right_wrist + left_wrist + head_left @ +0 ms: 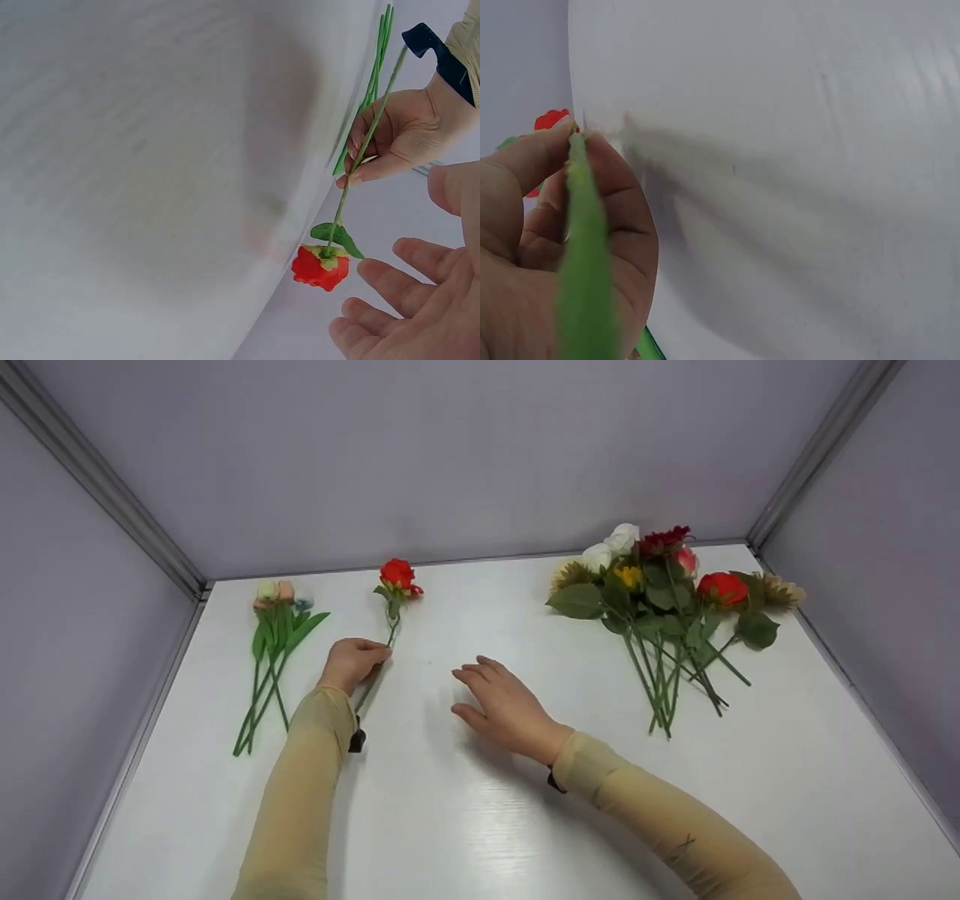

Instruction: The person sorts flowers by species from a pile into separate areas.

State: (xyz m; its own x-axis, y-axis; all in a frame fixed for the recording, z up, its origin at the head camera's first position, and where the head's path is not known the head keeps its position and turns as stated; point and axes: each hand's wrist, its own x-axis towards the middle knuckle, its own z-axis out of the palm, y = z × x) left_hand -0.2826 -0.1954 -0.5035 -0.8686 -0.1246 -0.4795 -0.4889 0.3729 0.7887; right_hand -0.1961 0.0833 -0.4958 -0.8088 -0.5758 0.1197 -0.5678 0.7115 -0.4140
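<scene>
A single red artificial flower (pixel 397 574) with a long green stem (pixel 589 262) is pinched between the thumb and fingers of my left hand (pixel 355 661). Its bloom points toward the back wall, and the stem runs back under the wrist. In the right wrist view the same red flower (pixel 321 268) shows a green leaf below its bloom. My right hand (pixel 510 709) hovers over the middle of the white table with fingers spread and nothing in them. To the left of my left hand lie several artificial tulips (pixel 276 634) with crossed green stems.
At the back right of the white table (pixel 450 840) lies a heap of mixed artificial flowers (pixel 660 592), white, yellow, dark red, pink and red, stems toward the front. Grey walls (pixel 465 457) enclose the table at the back and both sides.
</scene>
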